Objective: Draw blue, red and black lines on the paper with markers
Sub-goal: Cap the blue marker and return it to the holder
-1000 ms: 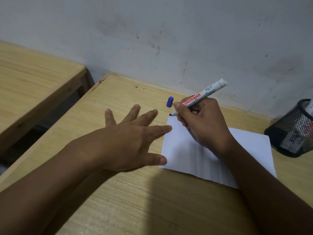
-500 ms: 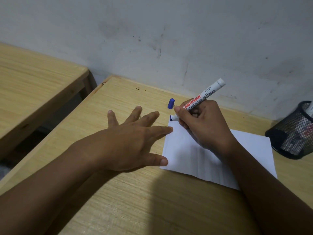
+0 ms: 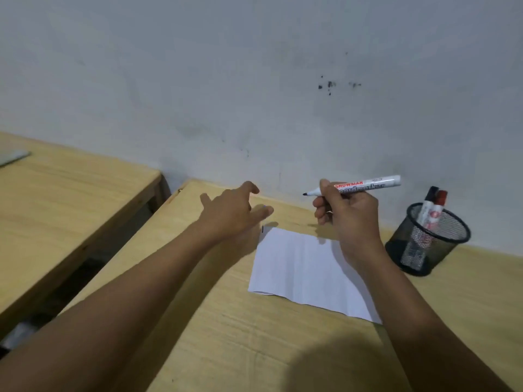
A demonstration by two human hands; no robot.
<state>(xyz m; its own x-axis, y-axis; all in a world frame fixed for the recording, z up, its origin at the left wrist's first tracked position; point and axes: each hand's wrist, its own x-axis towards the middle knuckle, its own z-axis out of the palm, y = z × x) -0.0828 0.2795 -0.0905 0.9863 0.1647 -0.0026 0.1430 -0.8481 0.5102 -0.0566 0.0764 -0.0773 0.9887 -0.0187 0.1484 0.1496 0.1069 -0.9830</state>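
Right hand (image 3: 346,215) grips an uncapped marker (image 3: 365,185) clear of the desk (image 3: 226,335), its long axis near level, tip pointing left. The paper (image 3: 300,267) lies just below and nearer than the tip, with a short dark mark at its far-left corner. Left hand (image 3: 232,210) hovers loosely spread at that corner, blurred; whether it holds anything cannot be told. Two more markers stand in the mesh cup (image 3: 424,239), far right.
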